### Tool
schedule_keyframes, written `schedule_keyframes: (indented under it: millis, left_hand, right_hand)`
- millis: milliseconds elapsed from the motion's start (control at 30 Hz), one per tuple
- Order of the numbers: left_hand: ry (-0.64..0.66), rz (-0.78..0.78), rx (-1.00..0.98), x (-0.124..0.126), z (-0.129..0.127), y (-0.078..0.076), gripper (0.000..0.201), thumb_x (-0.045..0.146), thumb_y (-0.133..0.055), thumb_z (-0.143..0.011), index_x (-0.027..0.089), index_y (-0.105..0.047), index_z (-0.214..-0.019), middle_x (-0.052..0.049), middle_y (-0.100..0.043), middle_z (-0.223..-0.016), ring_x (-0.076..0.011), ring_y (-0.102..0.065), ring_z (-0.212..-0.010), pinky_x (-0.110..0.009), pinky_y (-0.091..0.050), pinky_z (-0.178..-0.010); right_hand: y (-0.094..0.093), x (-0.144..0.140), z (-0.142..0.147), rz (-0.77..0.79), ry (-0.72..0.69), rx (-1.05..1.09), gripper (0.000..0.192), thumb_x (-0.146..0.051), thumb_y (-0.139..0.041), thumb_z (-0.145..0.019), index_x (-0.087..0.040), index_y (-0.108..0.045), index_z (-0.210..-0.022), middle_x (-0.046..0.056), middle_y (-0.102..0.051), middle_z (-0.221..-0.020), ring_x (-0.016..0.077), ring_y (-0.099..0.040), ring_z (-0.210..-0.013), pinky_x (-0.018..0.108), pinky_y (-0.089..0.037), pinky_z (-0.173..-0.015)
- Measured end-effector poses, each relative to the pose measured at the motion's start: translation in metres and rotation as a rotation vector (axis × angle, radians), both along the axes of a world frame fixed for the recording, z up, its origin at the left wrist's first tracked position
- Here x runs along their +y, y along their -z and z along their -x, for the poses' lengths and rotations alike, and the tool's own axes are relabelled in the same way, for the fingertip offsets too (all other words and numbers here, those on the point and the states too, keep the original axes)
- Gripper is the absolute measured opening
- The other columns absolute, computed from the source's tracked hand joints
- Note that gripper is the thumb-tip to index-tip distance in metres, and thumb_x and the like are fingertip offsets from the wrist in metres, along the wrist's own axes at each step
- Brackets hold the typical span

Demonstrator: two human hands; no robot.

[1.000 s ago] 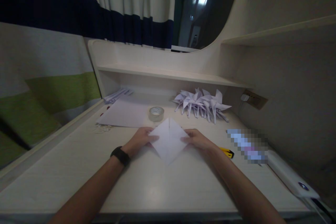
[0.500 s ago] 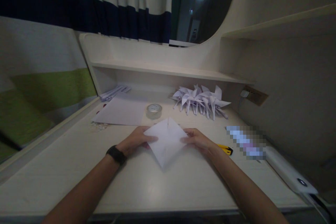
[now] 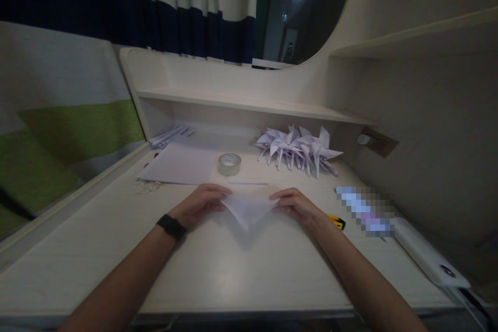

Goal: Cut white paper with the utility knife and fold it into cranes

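Dim desk holds tape at 12 o'clock of the paper. Left hand and right hand pinch its corners, mid-fold; next likely pressing the crease flat

Both hands pinch a folded white paper: left hand at its 9 o'clock corner, right hand at 3 o'clock; tape roll at 12.

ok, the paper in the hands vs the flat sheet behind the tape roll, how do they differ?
The held paper is folded into a downward-pointing triangle; the flat sheet lies unfolded. The held paper is pinched at its corners by the left hand and right hand; the flat sheet lies untouched on the desk. The held paper looks smaller. Both are white.
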State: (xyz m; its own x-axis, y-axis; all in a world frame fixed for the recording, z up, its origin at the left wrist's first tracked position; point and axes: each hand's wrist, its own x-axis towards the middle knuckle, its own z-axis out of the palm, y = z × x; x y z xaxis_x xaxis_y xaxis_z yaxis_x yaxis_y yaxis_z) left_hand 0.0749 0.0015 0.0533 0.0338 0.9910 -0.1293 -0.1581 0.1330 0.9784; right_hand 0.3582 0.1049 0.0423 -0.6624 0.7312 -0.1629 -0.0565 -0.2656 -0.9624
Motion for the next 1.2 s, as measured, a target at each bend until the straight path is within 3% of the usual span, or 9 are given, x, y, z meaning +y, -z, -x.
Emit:
schedule_keyframes:
  millis: [200, 300, 433, 567, 700, 833, 933, 1067, 1200]
  left_hand:
    - [0.023, -0.046, 0.104, -0.002, -0.003, -0.003, 0.021, 0.033, -0.071, -0.069, 0.013, -0.071, -0.075, -0.007, -0.065, -0.070, -0.0160, -0.057, -0.061, -0.028, -0.049, -0.056]
    - [0.036, -0.078, 0.207, 0.001, -0.005, 0.002, 0.028, 0.036, -0.074, -0.067, 0.011, -0.070, -0.078, -0.008, -0.066, -0.077, -0.0150, -0.058, -0.062, -0.026, -0.048, -0.054]
    - [0.034, -0.131, 0.301, 0.003, -0.006, 0.007, 0.045, 0.036, -0.076, -0.066, 0.014, -0.068, -0.105, -0.009, -0.068, -0.083, -0.0149, -0.059, -0.058, -0.026, -0.048, -0.049]
    - [0.069, -0.193, 0.356, 0.004, -0.004, 0.003, 0.033, 0.037, -0.071, -0.072, 0.011, -0.073, -0.092, -0.012, -0.071, -0.084, -0.0178, -0.063, -0.062, -0.027, -0.051, -0.053]
    - [0.037, -0.305, 0.465, 0.000, -0.006, -0.014, 0.028, 0.036, -0.070, -0.073, 0.017, -0.075, -0.093, -0.010, -0.074, -0.090, -0.0231, -0.067, -0.077, -0.034, -0.054, -0.069]
    - [-0.059, -0.480, 0.562, -0.015, -0.011, -0.026, 0.020, 0.033, -0.068, -0.076, 0.024, -0.075, -0.092, -0.006, -0.072, -0.100, -0.0250, -0.066, -0.095, -0.039, -0.048, -0.091]
    - [-0.049, -0.648, 0.755, -0.028, -0.011, -0.017, 0.017, 0.028, -0.061, -0.082, 0.029, -0.075, -0.092, -0.003, -0.067, -0.114, -0.0246, -0.060, -0.108, -0.040, -0.042, -0.098]
    - [0.086, -0.680, 1.001, -0.045, -0.005, 0.010, 0.027, 0.019, -0.053, -0.084, 0.029, -0.072, -0.099, -0.003, -0.065, -0.117, -0.0236, -0.057, -0.114, -0.043, -0.040, -0.100]
    - [0.224, -0.693, 1.228, -0.058, -0.007, 0.017, 0.037, 0.012, -0.053, -0.075, 0.024, -0.066, -0.107, -0.004, -0.058, -0.128, -0.0258, -0.044, -0.127, -0.050, -0.031, -0.107]
  right_hand:
    - [-0.005, -0.002, -0.004, -0.066, -0.170, 0.004, 0.023, -0.016, -0.070, -0.060, -0.012, -0.074, -0.083, 0.008, -0.071, -0.090, 0.0186, -0.066, -0.079, 0.032, -0.054, -0.079]
    - [-0.005, -0.004, -0.001, -0.114, -0.129, -0.047, 0.019, -0.026, -0.074, -0.064, -0.012, -0.072, -0.077, 0.007, -0.069, -0.081, 0.0164, -0.063, -0.073, 0.030, -0.054, -0.070]
    - [0.002, -0.004, 0.007, -0.267, -0.065, -0.138, 0.029, -0.030, -0.080, -0.059, -0.016, -0.069, -0.082, 0.000, -0.064, -0.068, 0.0123, -0.058, -0.061, 0.025, -0.050, -0.057]
    - [-0.003, -0.006, 0.012, -0.431, -0.063, -0.263, 0.025, -0.035, -0.076, -0.063, -0.014, -0.071, -0.076, 0.002, -0.066, -0.065, 0.0147, -0.059, -0.059, 0.028, -0.049, -0.059]
    - [-0.026, -0.020, 0.009, -0.752, 0.112, -0.318, 0.014, -0.032, -0.070, -0.071, -0.018, -0.073, -0.073, 0.005, -0.071, -0.072, 0.0196, -0.064, -0.069, 0.033, -0.051, -0.068]
    - [-0.033, -0.045, -0.003, -1.166, 0.250, -0.264, 0.021, -0.020, -0.058, -0.082, -0.027, -0.073, -0.096, 0.004, -0.072, -0.099, 0.0238, -0.066, -0.094, 0.041, -0.050, -0.089]
    - [-0.014, -0.059, -0.015, -1.420, 0.176, -0.285, 0.036, -0.012, -0.052, -0.084, -0.029, -0.066, -0.113, 0.002, -0.066, -0.115, 0.0233, -0.057, -0.114, 0.043, -0.042, -0.102]
    - [0.015, -0.068, -0.026, -1.597, -0.077, -0.457, 0.044, -0.009, -0.047, -0.084, -0.023, -0.058, -0.124, 0.006, -0.059, -0.126, 0.0241, -0.050, -0.122, 0.043, -0.041, -0.104]
    - [0.013, -0.078, -0.026, -1.665, -0.179, -0.589, 0.044, -0.012, -0.048, -0.082, -0.013, -0.056, -0.125, 0.012, -0.058, -0.127, 0.0280, -0.044, -0.127, 0.047, -0.037, -0.106]
